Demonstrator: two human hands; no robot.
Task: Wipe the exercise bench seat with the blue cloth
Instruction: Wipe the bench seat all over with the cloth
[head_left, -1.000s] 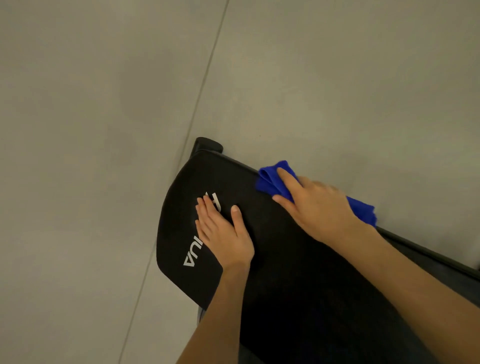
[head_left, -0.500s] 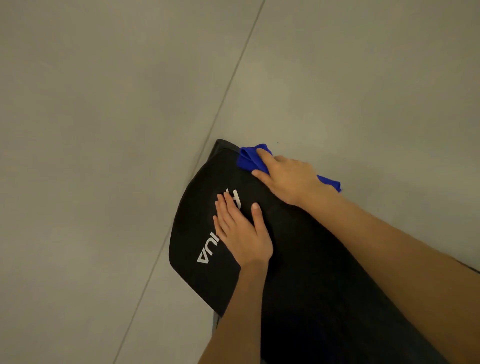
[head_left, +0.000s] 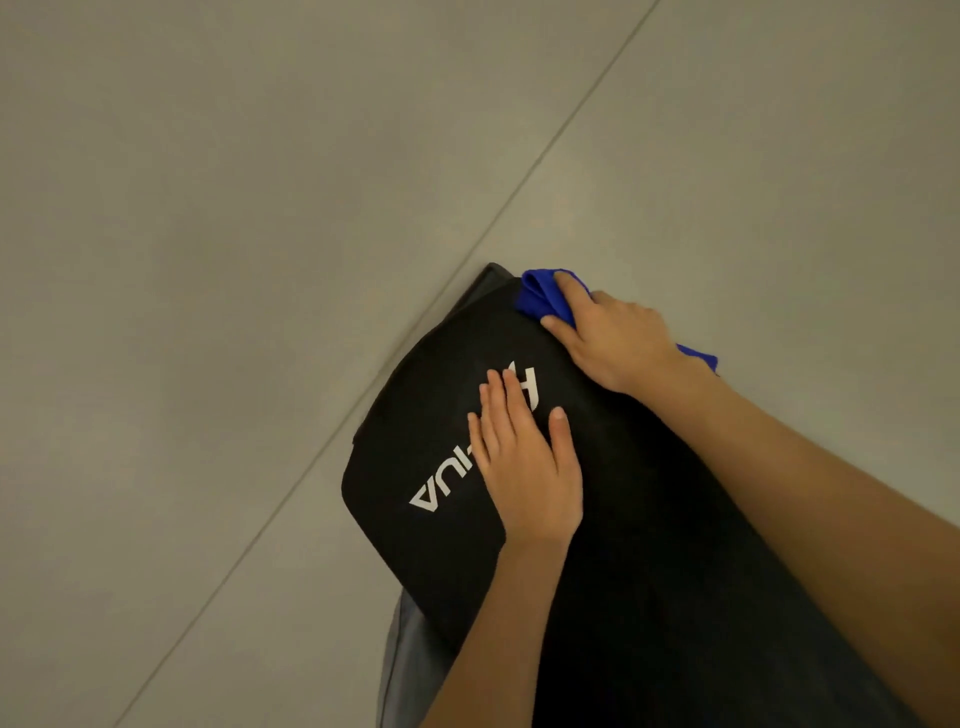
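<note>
The black padded bench seat (head_left: 415, 415) with white lettering fills the lower right of the head view. My left hand (head_left: 524, 462) lies flat on the pad, fingers together, covering part of the lettering. My right hand (head_left: 613, 338) presses the blue cloth (head_left: 540, 296) onto the far right corner of the seat. The cloth bunches ahead of my fingers, and a small end of it sticks out behind my wrist. Most of the cloth is hidden under the hand.
Grey floor tiles (head_left: 260, 208) surround the bench, with a grout line (head_left: 519, 192) running diagonally past its far end. A grey part of the bench frame (head_left: 400, 660) shows below the pad's near left edge.
My right hand has slid the blue cloth along the right edge toward the far corner of the seat. My left hand has stayed flat on the lettering.
</note>
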